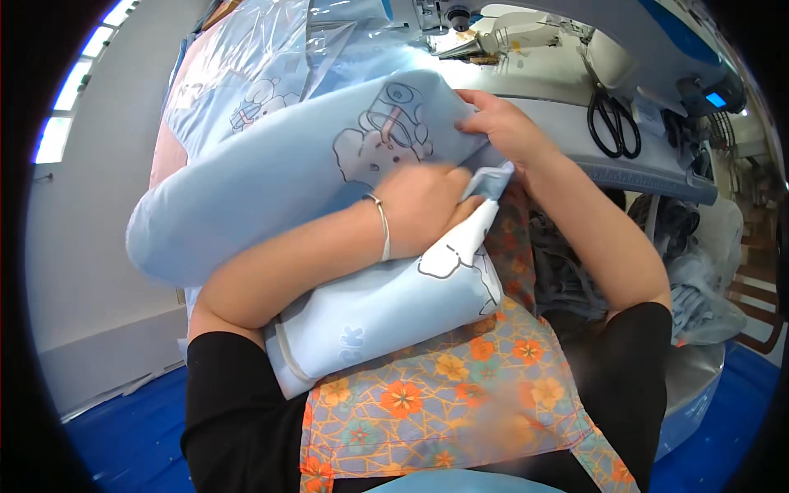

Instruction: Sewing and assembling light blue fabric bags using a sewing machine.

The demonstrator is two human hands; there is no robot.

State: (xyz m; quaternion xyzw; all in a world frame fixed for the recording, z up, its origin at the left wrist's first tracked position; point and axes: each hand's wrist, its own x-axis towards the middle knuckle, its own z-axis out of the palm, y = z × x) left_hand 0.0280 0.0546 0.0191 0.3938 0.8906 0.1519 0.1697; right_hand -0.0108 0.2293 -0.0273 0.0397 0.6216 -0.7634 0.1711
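Cloth point(246, 197), pale blue with cartoon prints, lies before you in 2 bulky folds: the lower rests against your flowered apron point(427, 386), the upper slants leftward from the table's point(666, 160) front edge. Your left hand point(422, 209), slightly blurred, is curled nearly closed on a gathered corner between the 2 folds; a thin bracelet point(382, 226) circles that wrist. Your right hand point(509, 131) grips the upper fold's right end, thumb and forefinger only a little apart with cloth between them; its other fingers are mostly hidden. Black-handled scissors point(614, 123) lie near the table's front edge, toward its right corner. Clear plastic point(246, 49) covers more printed fabric beyond the upper fold.
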